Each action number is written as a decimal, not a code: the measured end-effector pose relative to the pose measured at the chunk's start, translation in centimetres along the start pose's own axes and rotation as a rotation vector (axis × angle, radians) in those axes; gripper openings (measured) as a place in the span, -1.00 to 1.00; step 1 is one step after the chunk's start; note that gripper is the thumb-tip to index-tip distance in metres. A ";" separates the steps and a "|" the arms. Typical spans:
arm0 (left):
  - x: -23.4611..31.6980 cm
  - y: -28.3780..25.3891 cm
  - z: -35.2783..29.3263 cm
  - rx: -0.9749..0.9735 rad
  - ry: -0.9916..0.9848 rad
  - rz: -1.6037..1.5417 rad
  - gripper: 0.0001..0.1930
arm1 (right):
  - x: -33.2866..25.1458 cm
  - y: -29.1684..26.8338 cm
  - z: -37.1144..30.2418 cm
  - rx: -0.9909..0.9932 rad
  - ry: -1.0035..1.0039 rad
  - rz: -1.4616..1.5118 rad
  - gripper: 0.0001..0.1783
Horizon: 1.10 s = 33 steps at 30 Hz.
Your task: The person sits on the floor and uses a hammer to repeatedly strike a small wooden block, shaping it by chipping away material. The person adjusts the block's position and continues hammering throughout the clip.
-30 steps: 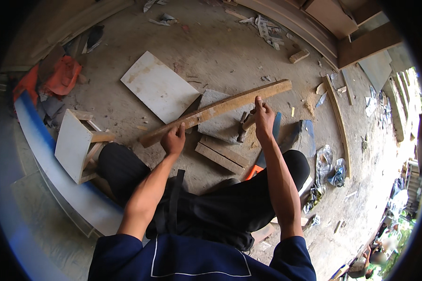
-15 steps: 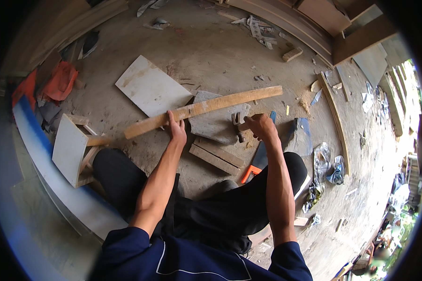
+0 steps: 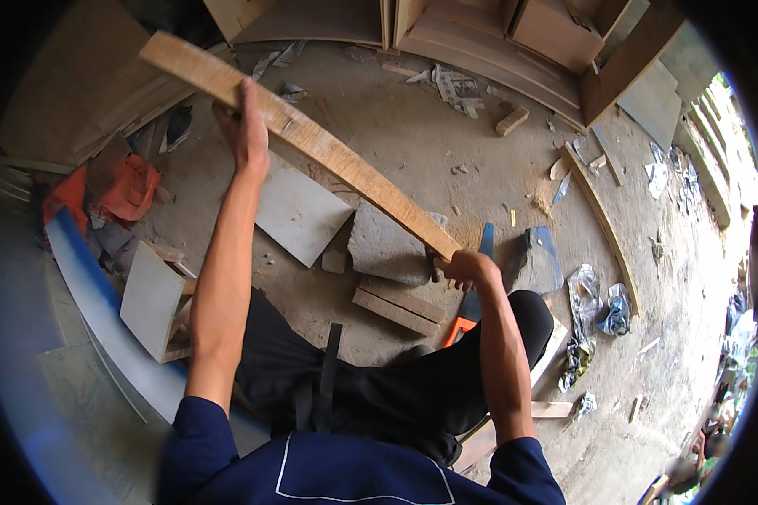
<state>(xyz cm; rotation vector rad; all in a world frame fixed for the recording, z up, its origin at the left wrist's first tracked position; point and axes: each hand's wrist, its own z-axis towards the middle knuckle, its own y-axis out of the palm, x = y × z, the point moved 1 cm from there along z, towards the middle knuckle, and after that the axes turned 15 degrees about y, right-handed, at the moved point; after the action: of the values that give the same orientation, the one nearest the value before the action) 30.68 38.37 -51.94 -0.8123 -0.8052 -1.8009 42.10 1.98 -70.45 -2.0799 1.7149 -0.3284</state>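
A long wooden batten [image 3: 312,139] slants across the space in front of me, its far end raised at the upper left. My left hand [image 3: 248,135] is closed round it near that end, fingers along its edge. The near end of the batten reaches my right hand [image 3: 473,268], which is closed. Beside its fingers a small dark part of a hammer [image 3: 437,273] shows; the batten and hand hide the rest. Below the batten lies a rough grey stone block [image 3: 387,244]. Two short wood pieces [image 3: 398,308] lie side by side nearer me.
A handsaw [image 3: 462,326] with an orange handle lies by my right knee, next to another stone block [image 3: 537,261]. A pale board [image 3: 303,210] lies at left, near a small white-panelled wooden frame [image 3: 150,299]. Wooden cabinets [image 3: 488,59] stand at the back.
My left hand has moved up and left, tilting the batten so its left end is high and far. Its right end has come down to my right hand. The view has shifted slightly.
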 end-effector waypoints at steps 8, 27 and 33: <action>3.8 6.7 5.5 -0.160 0.341 -0.027 -0.16 | -1.6 1.9 -3.3 0.193 -0.042 -0.248 -0.68; 9.7 23.5 -4.2 -0.823 0.554 0.212 -0.19 | 5.6 -2.4 -3.5 0.273 -0.002 0.122 -0.68; 11.3 24.9 -7.1 -1.185 0.563 0.612 -0.03 | 5.4 -1.4 -3.0 0.334 -0.044 0.096 -0.69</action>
<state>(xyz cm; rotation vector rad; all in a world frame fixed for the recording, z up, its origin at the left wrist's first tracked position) 49.19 19.21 -42.55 -1.0123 0.9071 -1.6730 43.13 -3.55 -67.65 -1.7470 1.6030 -0.4982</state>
